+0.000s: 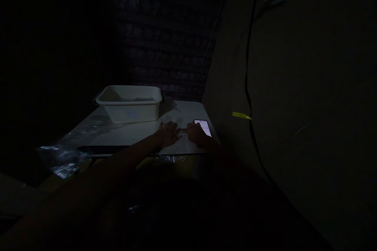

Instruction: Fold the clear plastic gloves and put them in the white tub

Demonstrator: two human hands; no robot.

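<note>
The scene is very dark. My left hand (170,134) lies flat with its fingers spread on a white table (114,135). Clear, thin plastic pieces (178,120) lie at its fingertips. Close on its right is my right hand (196,133), mostly curled, with one finger reaching left toward the left hand. Whatever its curled fingers may hold is hidden. Partly behind that hand, a lit phone (206,126) rests on the table near the right edge, showing digits on a pale screen.
A white plastic tub (132,113) with dark handles stands at the table's back left. Crumpled clear plastic (63,160) hangs over the left front edge. On the right wall runs a black cable (246,74) with a yellow tag (241,115).
</note>
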